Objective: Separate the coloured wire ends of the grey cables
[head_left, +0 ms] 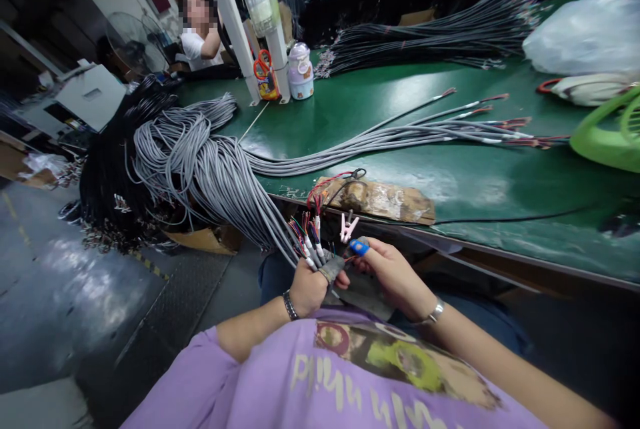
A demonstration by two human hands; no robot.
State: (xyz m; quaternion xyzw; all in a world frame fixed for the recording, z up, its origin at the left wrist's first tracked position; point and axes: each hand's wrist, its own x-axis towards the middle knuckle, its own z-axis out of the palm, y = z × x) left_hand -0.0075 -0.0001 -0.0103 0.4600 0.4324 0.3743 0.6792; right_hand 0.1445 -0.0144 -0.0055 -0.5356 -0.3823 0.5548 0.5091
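Note:
My left hand (309,287) is closed around the ends of several grey cables (273,219), whose stripped ends fan out in thin coloured wires (306,234). Dark grey tape or cloth (332,270) wraps its thumb. Close beside it, my right hand (393,275) is pinched, with a blue cover (359,247) on one digit. A thin reddish wire runs to its fingertips from the left hand. Just above them stands a pink clothes peg (349,227) at the table edge, near a worn wooden block (383,201) with red wires (317,198) at its left end.
Grey cable coils (187,142) drape over the left end of the green table (400,92). Black cables (430,39) lie at the back. A bottle (301,72) stands by a post (230,12); a green plastic basket (613,132) sits right. Another person (200,32) is at far left.

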